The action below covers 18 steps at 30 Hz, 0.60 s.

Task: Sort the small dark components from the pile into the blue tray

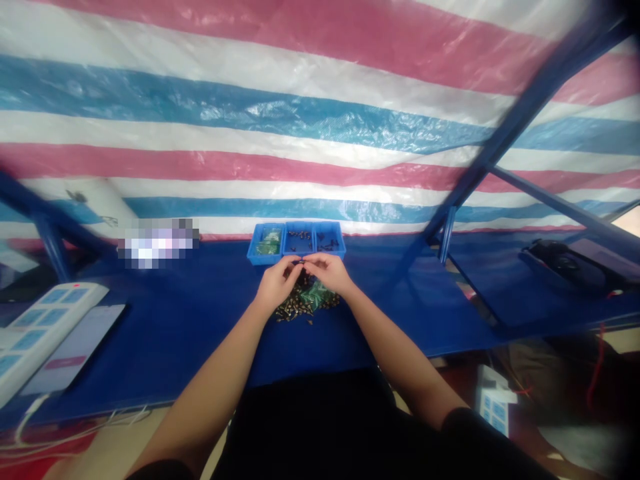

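My left hand [277, 284] and my right hand [323, 272] meet above a loose heap of small brass-and-dark parts with green bits [306, 304]. Their fingertips pinch a tiny dark part [299, 263] from both sides, though it is mostly hidden. Just beyond my fingers stands a blue plastic tray [260, 233] with three compartments. Green pieces [269, 241] fill the left compartment, while small dark parts lie in the middle [299, 237] and right [327, 243] compartments.
A blue cloth-covered table [175, 333] carries a white power strip [40, 333] and a phone or tablet [73, 350] at the left. A black object [565, 263] lies at the right. Blue metal frame bars [520, 127] rise before a striped tarp [250, 113].
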{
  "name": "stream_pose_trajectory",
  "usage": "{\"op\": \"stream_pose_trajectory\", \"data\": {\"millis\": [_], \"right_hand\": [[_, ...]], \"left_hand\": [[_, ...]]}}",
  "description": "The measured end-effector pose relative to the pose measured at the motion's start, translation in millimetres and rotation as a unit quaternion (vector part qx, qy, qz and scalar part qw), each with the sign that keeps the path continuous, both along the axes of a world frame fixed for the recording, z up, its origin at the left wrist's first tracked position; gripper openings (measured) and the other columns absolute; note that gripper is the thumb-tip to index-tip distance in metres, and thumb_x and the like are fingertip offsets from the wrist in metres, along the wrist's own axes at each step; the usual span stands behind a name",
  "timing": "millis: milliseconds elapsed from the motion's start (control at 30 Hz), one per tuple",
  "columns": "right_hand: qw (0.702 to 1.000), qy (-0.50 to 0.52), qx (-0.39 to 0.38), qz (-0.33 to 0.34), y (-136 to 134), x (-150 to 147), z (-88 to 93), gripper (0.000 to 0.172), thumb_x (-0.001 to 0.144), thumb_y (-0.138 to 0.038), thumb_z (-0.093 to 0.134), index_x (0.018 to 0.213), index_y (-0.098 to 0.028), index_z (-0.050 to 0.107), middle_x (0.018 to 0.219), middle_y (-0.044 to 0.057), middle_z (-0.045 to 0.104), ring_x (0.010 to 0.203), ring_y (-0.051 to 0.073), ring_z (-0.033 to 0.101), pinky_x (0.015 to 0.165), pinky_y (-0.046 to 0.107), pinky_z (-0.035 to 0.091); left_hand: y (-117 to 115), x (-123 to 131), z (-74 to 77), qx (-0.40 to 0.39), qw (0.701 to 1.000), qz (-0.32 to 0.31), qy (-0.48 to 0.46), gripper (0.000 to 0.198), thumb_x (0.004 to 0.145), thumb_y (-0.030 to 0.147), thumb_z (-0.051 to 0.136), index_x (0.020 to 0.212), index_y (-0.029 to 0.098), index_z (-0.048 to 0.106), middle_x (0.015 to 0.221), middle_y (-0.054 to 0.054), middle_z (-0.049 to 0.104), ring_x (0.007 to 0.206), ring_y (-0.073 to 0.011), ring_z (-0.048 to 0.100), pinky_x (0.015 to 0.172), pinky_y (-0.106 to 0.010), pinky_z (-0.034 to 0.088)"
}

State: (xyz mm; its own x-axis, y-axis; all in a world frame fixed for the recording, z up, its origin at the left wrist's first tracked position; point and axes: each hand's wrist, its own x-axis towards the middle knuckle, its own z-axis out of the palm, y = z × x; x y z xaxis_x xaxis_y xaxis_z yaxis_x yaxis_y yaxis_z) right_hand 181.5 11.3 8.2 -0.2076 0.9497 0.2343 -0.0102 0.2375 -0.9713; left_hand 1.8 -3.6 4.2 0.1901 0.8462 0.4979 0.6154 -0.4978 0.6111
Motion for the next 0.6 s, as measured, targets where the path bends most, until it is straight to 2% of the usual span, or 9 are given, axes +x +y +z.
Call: {"op": "stream_pose_trajectory", "data": {"millis": [133, 300, 400, 600], "right_hand": [[1.0, 0.006, -0.006, 0.006, 1.1, 0.0, -1.6, 0.038, 0.072, -0.04, 0.072, 0.098, -0.012, 0.071, 0.085, 0.009, 0.073, 0.071, 0.016, 0.067, 0.073, 0.034, 0.057], [1.0, -0.002, 0.004, 0.013, -0.2, 0.3, -0.4, 0.039, 0.073, -0.04, 0.072, 0.1, -0.013, 0.071, 0.085, 0.008, 0.073, 0.072, 0.016, 0.068, 0.074, 0.034, 0.057], [1.0, -0.011, 0.015, 0.012, -0.9, 0.5, 0.3, 0.037, 0.074, -0.04, 0.071, 0.101, -0.014, 0.071, 0.084, 0.008, 0.073, 0.071, 0.016, 0.067, 0.074, 0.033, 0.057], [1.0, 0.001, 0.003, -0.004, -2.2, -0.4, 4.8, 0.035, 0.072, -0.04, 0.072, 0.096, -0.014, 0.071, 0.082, 0.007, 0.073, 0.068, 0.015, 0.067, 0.073, 0.033, 0.057]], "left_hand": [[1.3, 0.5, -1.3, 0.018, 1.0, -0.011, -0.007, 0.029, 0.092, 0.043, 0.05, 0.103, 0.02, 0.064, 0.071, 0.001, 0.063, 0.061, -0.0114, 0.057, 0.063, -0.022, 0.045], [1.2, 0.2, -0.3, 0.002, 1.0, -0.01, 0.001, 0.028, 0.094, 0.042, 0.046, 0.097, 0.02, 0.064, 0.081, -0.001, 0.068, 0.065, -0.012, 0.06, 0.065, -0.022, 0.045], [-0.1, 0.1, 1.3, -0.007, 1.0, -0.011, 0.013, 0.029, 0.095, 0.042, 0.044, 0.093, 0.021, 0.064, 0.078, 0.0, 0.067, 0.065, -0.0124, 0.059, 0.065, -0.023, 0.045], [-0.3, -0.2, 0.9, 0.006, 1.0, 0.001, -0.005, 0.03, 0.092, 0.044, 0.05, 0.108, 0.021, 0.063, 0.076, 0.001, 0.065, 0.062, -0.0119, 0.058, 0.064, -0.023, 0.045]]}}
